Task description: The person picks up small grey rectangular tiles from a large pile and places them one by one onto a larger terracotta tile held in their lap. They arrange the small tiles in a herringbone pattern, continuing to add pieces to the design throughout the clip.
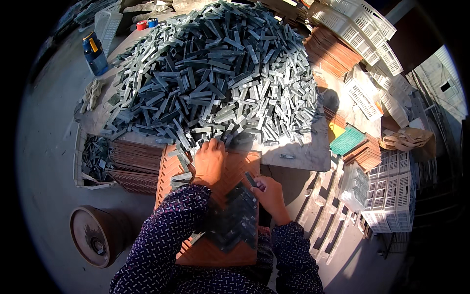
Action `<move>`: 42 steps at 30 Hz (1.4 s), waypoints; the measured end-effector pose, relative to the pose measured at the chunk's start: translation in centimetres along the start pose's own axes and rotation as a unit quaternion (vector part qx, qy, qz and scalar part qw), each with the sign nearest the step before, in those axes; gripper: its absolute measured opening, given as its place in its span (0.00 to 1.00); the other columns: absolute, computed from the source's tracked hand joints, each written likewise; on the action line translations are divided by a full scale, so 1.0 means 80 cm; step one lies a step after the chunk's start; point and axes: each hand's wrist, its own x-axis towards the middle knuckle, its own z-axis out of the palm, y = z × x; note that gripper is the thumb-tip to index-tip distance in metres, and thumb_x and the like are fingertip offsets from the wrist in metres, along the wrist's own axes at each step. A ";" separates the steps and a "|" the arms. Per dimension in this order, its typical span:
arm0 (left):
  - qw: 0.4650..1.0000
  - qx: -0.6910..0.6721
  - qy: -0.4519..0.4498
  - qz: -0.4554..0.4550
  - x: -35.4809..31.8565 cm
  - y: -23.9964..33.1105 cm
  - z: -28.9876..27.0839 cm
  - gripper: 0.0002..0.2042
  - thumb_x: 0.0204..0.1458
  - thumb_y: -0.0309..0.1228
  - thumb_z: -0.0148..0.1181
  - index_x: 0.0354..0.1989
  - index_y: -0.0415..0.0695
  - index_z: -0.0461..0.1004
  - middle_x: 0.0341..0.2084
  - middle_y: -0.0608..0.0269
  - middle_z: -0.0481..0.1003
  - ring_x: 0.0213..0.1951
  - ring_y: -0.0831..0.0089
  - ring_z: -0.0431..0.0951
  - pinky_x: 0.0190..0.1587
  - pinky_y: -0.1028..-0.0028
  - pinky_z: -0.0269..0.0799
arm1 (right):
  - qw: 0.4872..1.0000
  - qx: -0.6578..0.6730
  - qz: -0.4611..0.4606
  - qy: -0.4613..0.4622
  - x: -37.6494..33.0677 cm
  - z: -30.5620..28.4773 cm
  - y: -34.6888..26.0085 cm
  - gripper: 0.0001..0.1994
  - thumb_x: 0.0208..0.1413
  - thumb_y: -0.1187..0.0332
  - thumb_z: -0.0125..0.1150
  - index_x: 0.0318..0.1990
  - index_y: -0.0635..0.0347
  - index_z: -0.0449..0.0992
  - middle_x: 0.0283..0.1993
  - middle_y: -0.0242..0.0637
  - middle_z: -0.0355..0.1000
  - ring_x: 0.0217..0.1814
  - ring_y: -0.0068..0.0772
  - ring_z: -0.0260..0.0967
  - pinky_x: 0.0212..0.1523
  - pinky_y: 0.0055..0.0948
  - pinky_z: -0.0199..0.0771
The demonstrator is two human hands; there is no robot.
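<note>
A terracotta-coloured mould board (245,252) with herringbone grooves lies before me. Dark stone tile strips (230,220) fill a zigzag area of its grooves on the right. Pinched between the fingers of my right hand (270,195) is a single dark tile strip (250,179), held over the board's right edge. My left hand (209,164) is at the board's far end, fingers curled at the front edge of a big heap of grey-green tile strips (210,78). Whatever those fingers grip is hidden. Several loose strips (181,179) lie on the board left of that hand.
The heap covers most of a table (308,159). At left are a crate of stacked boards (134,161), a brown bucket (93,235) and a water bottle (95,55). White crates (391,196) and a wooden pallet (318,210) stand at right.
</note>
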 end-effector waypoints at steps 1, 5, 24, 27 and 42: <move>1.000 0.005 -0.002 -0.012 0.006 0.001 0.004 0.15 0.44 0.36 0.63 0.37 0.43 0.71 0.34 0.60 0.69 0.38 0.61 0.73 0.37 0.66 0.72 | 1.000 -0.023 -0.006 -0.007 -0.010 -0.001 0.002 0.14 0.42 0.74 0.66 0.39 0.63 0.76 0.30 0.43 0.72 0.31 0.39 0.72 0.33 0.31 0.72; 0.999 0.027 0.000 -0.021 0.018 0.010 0.019 0.15 0.42 0.38 0.65 0.34 0.43 0.71 0.34 0.61 0.68 0.37 0.63 0.74 0.35 0.67 0.73 | 0.997 -0.062 -0.040 0.000 -0.026 -0.005 -0.003 0.13 0.44 0.75 0.66 0.40 0.61 0.77 0.31 0.44 0.71 0.32 0.41 0.72 0.34 0.32 0.72; 0.971 -0.140 -0.186 0.048 -0.064 0.051 -0.011 0.18 0.48 0.30 0.58 0.48 0.40 0.68 0.44 0.49 0.71 0.46 0.53 0.72 0.43 0.60 0.73 | 0.997 0.066 -0.032 0.035 0.002 -0.011 0.006 0.11 0.45 0.75 0.65 0.38 0.64 0.75 0.33 0.44 0.72 0.33 0.43 0.73 0.34 0.33 0.73; 0.969 -0.156 -0.167 0.088 -0.068 0.054 -0.014 0.19 0.48 0.29 0.59 0.49 0.40 0.68 0.46 0.49 0.70 0.47 0.52 0.72 0.45 0.61 0.72 | 0.994 0.077 -0.055 0.055 0.006 -0.004 0.011 0.11 0.46 0.76 0.64 0.39 0.64 0.75 0.35 0.45 0.73 0.34 0.45 0.73 0.35 0.34 0.73; 0.953 -0.258 -0.159 -0.009 -0.077 0.054 -0.004 0.12 0.45 0.24 0.59 0.40 0.43 0.73 0.38 0.53 0.73 0.39 0.51 0.75 0.39 0.61 0.73 | 0.982 0.018 -0.189 -0.010 0.046 -0.005 0.022 0.04 0.50 0.74 0.60 0.32 0.64 0.73 0.34 0.44 0.71 0.40 0.48 0.69 0.39 0.35 0.70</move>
